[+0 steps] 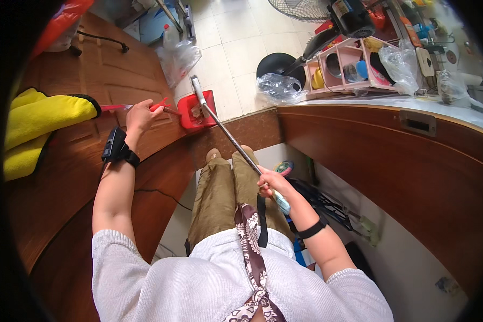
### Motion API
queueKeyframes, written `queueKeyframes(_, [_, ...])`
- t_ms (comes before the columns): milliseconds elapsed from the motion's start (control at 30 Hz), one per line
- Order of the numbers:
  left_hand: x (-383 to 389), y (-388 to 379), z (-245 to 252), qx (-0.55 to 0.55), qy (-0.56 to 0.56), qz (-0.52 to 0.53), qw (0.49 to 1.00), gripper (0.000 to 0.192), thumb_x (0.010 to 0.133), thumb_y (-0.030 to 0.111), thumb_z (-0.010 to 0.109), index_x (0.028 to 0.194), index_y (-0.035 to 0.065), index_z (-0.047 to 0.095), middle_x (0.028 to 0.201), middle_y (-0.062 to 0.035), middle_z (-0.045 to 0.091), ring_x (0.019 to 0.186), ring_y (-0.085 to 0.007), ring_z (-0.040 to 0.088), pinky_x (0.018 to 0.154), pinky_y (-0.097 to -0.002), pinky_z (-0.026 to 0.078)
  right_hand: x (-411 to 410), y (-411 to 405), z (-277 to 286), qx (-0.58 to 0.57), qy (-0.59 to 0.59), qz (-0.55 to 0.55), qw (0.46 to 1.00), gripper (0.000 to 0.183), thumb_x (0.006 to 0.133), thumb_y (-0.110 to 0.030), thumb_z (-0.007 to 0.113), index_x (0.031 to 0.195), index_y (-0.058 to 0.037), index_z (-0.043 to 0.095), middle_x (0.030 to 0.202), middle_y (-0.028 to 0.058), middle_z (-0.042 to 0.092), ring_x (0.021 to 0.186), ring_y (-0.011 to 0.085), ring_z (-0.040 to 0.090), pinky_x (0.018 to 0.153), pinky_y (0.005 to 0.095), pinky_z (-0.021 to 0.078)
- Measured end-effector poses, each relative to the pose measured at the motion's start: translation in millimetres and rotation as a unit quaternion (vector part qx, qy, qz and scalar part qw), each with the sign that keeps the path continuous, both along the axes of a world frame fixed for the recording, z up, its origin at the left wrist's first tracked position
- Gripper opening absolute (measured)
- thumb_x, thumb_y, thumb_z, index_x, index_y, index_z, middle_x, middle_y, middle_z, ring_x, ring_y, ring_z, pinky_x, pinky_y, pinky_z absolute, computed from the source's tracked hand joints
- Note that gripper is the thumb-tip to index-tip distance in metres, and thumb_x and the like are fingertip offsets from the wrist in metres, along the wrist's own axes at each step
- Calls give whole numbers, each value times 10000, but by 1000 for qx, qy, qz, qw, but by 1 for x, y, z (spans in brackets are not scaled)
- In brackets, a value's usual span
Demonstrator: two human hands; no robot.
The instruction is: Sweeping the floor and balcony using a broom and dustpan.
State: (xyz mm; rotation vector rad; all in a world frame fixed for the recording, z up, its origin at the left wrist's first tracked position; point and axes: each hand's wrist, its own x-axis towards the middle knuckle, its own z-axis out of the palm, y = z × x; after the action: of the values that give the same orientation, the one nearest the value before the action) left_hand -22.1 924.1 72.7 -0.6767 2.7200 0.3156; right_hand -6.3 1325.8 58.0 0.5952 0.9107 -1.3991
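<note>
My left hand (142, 116) is closed around the handle of a red dustpan (196, 109), which rests low by the doorway with some debris in it. In my right hand (273, 183) is a long metal pole (233, 141) with a light blue grip end (281, 202). The pole slants up to the left, and its narrow grey-white head (197, 86) lies over the dustpan's opening. What kind of tool it is cannot be told for certain. Some of the dustpan handle is hidden by my left fingers.
A wooden door (124, 80) with a yellow cloth (48, 116) over it stands at left. Ahead are a plastic bag (179, 60), a black round fan base (279, 66) and a pink rack (346, 68). A brown wooden panel (378, 153) borders the right; a stone threshold (241, 129) crosses before my feet.
</note>
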Motion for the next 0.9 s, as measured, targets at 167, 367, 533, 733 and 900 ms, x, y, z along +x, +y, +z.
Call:
queueKeyframes(167, [10, -6, -3, -10, 38, 63, 997, 378, 699, 446, 549, 702, 68, 534, 691, -134, 578, 693, -302, 559, 584, -384, 424, -19, 10, 6, 121, 193, 120, 966, 664, 623, -21, 492, 1267, -74, 337, 551, -9, 462, 406, 70, 406, 364, 211, 335])
queueKeyframes(367, [13, 8, -10, 19, 5, 71, 997, 391, 710, 468, 535, 719, 77, 535, 719, -136, 585, 719, -305, 563, 586, -396, 425, -39, 28, -50, 233, 267, 170, 920, 651, 611, -32, 507, 1245, -41, 360, 550, 24, 485, 420, 94, 436, 392, 235, 371])
queueKeyframes(533, [11, 13, -7, -4, 73, 111, 991, 428, 706, 501, 535, 696, 73, 529, 668, -148, 573, 685, -325, 555, 561, -402, 418, -36, 43, -54, 211, 273, 134, 929, 607, 612, -36, 515, 1207, -10, 400, 543, 18, 469, 442, 88, 449, 414, 233, 374])
queueKeyframes(733, [14, 15, 19, 9, 131, 203, 970, 463, 712, 499, 540, 633, 43, 515, 626, -159, 552, 621, -332, 537, 538, -402, 396, -30, 58, -33, 254, 299, 138, 909, 533, 627, -15, 502, 1156, 13, 444, 632, 35, 524, 485, 81, 474, 444, 222, 387])
queueKeyframes(900, [42, 35, 36, 89, 210, 316, 921, 436, 726, 433, 576, 629, 10, 531, 552, -138, 509, 522, -222, 497, 534, -335, 387, -38, 58, 3, 225, 280, 158, 920, 379, 631, 15, 486, 1008, 12, 518, 682, 33, 544, 578, 81, 504, 528, 211, 412])
